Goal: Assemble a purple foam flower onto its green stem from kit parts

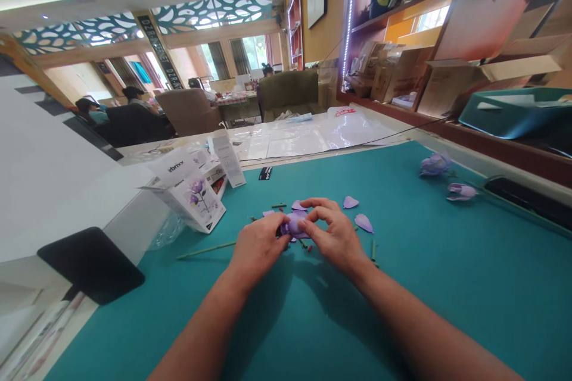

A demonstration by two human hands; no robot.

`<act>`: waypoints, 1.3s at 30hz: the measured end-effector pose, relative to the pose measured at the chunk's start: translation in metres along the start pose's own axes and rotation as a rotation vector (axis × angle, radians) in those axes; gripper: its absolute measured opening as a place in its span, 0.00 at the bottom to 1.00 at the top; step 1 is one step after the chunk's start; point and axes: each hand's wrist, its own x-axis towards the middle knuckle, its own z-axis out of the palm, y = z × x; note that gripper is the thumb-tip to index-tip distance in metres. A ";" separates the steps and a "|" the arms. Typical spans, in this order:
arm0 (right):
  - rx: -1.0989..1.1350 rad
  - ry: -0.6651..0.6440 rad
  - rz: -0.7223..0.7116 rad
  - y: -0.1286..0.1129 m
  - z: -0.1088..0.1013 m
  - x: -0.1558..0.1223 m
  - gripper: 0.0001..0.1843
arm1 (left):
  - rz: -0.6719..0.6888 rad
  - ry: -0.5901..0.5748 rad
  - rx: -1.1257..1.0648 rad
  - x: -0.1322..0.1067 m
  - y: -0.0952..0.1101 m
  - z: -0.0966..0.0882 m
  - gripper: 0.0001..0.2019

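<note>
Between both hands, low over the green mat (179, 321), is a purple toy flower head (295, 225) made of petal pieces. My left hand (263, 241) pinches it from the left, and my right hand (333, 232) grips its right side with thumb and fingers. Around them lie loose purple petals, such as one petal (364, 224) and another petal (351, 202) to the right. A long green stem (205, 250) extends leftward from near my left hand. Several short green stem pieces (373, 250) and tiny red parts (310, 248) are scattered close by. The fingers partly hide the flower.
An open white box with a flower picture (190, 199) stands at the left, near a black flat stand (92, 265). Two purple flowers (435, 164) lie at the right beside a black elongated object (527, 196). Behind are plastic sheets (290, 137), armchairs and seated people.
</note>
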 end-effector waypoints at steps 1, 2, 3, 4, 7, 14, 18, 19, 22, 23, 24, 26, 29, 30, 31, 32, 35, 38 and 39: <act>0.003 -0.003 -0.001 0.000 0.000 0.000 0.09 | 0.003 0.000 -0.002 0.000 0.000 0.000 0.07; 0.005 -0.004 -0.001 0.000 0.001 -0.001 0.10 | 0.005 0.002 -0.007 0.000 -0.001 0.000 0.08; 0.007 -0.005 -0.001 0.000 0.002 -0.001 0.10 | 0.007 0.004 -0.013 0.000 -0.001 0.001 0.08; 0.009 -0.005 -0.001 0.000 0.002 -0.002 0.10 | 0.009 0.007 -0.021 0.000 -0.002 0.001 0.08; 0.021 -0.002 -0.002 0.000 0.003 -0.002 0.10 | 0.005 0.016 -0.049 0.000 -0.003 0.000 0.09; 0.093 0.066 0.008 0.012 -0.002 0.006 0.12 | -0.077 0.106 -0.125 -0.002 -0.012 -0.017 0.09; -0.154 -0.115 -0.015 0.035 0.011 0.006 0.10 | -0.104 0.150 -0.109 -0.001 -0.018 -0.023 0.10; -0.245 -0.190 -0.059 0.040 0.016 0.004 0.08 | -0.105 0.153 -0.108 -0.001 -0.018 -0.024 0.10; -0.466 -0.358 -0.185 0.051 0.030 -0.002 0.09 | -0.107 0.150 -0.122 -0.002 -0.017 -0.024 0.10; -0.524 -0.390 -0.207 0.052 0.034 -0.003 0.09 | -0.108 0.147 -0.128 -0.002 -0.017 -0.024 0.10; -0.577 -0.413 -0.217 0.052 0.036 -0.004 0.08 | -0.110 0.143 -0.133 -0.002 -0.016 -0.024 0.10; -0.668 -0.432 -0.214 0.051 0.039 -0.005 0.08 | -0.115 0.134 -0.139 -0.002 -0.015 -0.024 0.10; -0.745 -0.425 -0.225 0.047 0.039 -0.005 0.11 | -0.114 0.121 -0.136 -0.002 -0.015 -0.024 0.09; -0.758 -0.420 -0.238 0.046 0.038 -0.005 0.11 | -0.109 0.115 -0.132 -0.001 -0.015 -0.024 0.09; -0.767 -0.414 -0.251 0.045 0.038 -0.005 0.11 | -0.103 0.110 -0.128 -0.001 -0.015 -0.023 0.09; -0.772 -0.409 -0.260 0.045 0.037 -0.005 0.10 | -0.099 0.105 -0.124 -0.001 -0.015 -0.023 0.09; -0.752 -0.388 -0.263 0.044 0.037 -0.006 0.08 | -0.097 0.102 -0.119 -0.001 -0.016 -0.022 0.09; -0.674 -0.350 -0.237 0.045 0.034 -0.004 0.07 | -0.100 0.113 -0.120 0.000 -0.018 -0.022 0.09; -0.631 -0.327 -0.215 0.045 0.032 -0.002 0.07 | -0.099 0.117 -0.116 0.000 -0.018 -0.022 0.09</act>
